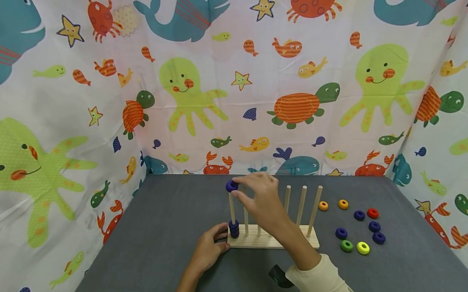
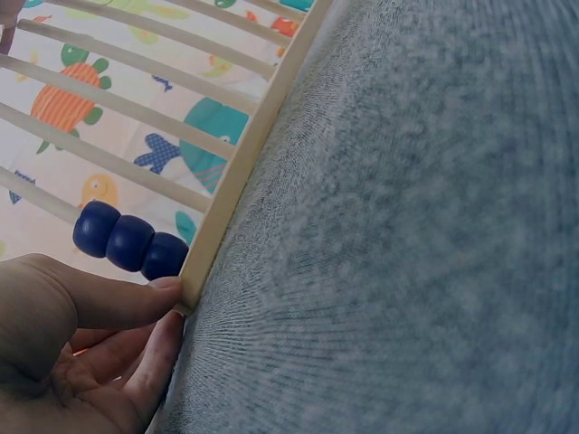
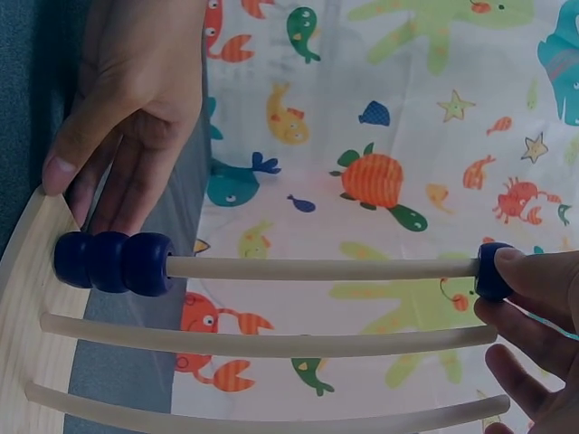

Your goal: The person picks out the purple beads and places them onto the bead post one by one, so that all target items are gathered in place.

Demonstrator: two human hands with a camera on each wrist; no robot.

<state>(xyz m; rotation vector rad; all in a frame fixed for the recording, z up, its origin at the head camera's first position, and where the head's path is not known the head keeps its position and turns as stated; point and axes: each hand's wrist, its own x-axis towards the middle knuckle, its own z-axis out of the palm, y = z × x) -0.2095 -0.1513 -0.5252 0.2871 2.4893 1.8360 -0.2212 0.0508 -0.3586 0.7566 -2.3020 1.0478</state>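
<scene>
A light wooden peg rack (image 1: 257, 240) with several upright pegs stands on the grey table. Three dark blue rings (image 2: 129, 240) are stacked at the foot of its leftmost peg. My right hand (image 1: 263, 201) pinches another blue ring (image 3: 492, 271) between thumb and fingers at the top of that same peg; the peg's tip meets the ring in the right wrist view. My left hand (image 1: 209, 248) grips the left end of the rack's base, thumb on the near side, and the thumb (image 2: 136, 303) shows close below the stacked rings.
Right of the rack lie loose rings: several blue ones (image 1: 374, 226), a red ring (image 1: 372, 213), two orange rings (image 1: 343, 204), a green ring (image 1: 346, 246) and a yellow ring (image 1: 362, 248). A small black object (image 1: 280, 276) is beside the right sleeve. A sea-animal curtain (image 1: 233, 120) surrounds the table.
</scene>
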